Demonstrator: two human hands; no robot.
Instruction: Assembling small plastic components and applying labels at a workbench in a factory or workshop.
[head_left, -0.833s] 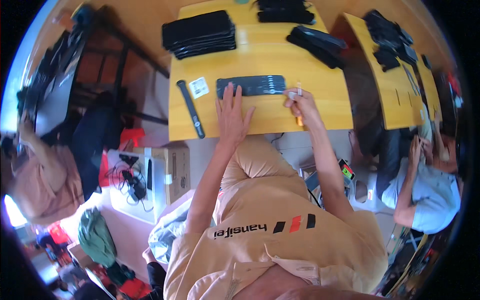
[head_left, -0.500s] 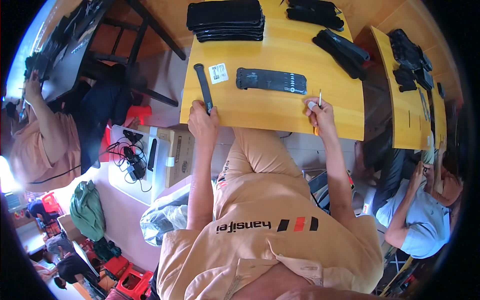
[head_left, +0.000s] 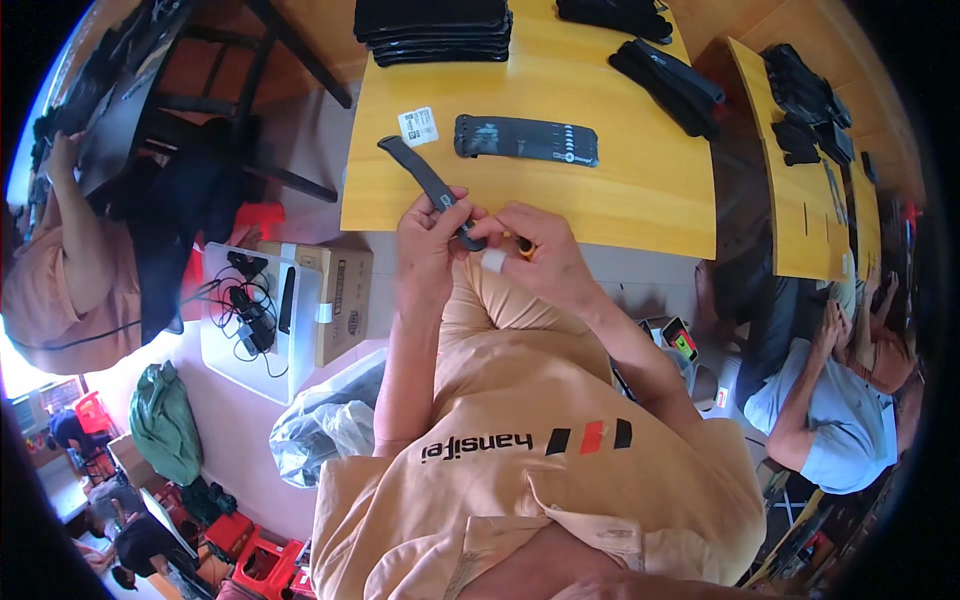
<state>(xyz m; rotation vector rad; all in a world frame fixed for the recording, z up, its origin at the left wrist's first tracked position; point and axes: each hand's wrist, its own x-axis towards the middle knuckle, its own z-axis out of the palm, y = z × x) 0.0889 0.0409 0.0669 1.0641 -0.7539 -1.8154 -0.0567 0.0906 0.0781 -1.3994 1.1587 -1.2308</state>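
Both hands together at the counter's (head_left: 640,210) near edge: left hand (head_left: 428,238) and right hand (head_left: 535,252) clamped on a black strap (head_left: 425,180), other strap (head_left: 527,140) lying just beyond.

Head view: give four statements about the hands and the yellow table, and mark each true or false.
1. Both hands, left hand and right hand, grip the black strap. True.
2. The white label lies on the floor. False: it lies on the yellow table.
3. A long black card lies flat on the table. True.
4. The stack of black pieces sits in the person's lap. False: it is at the table's far edge.
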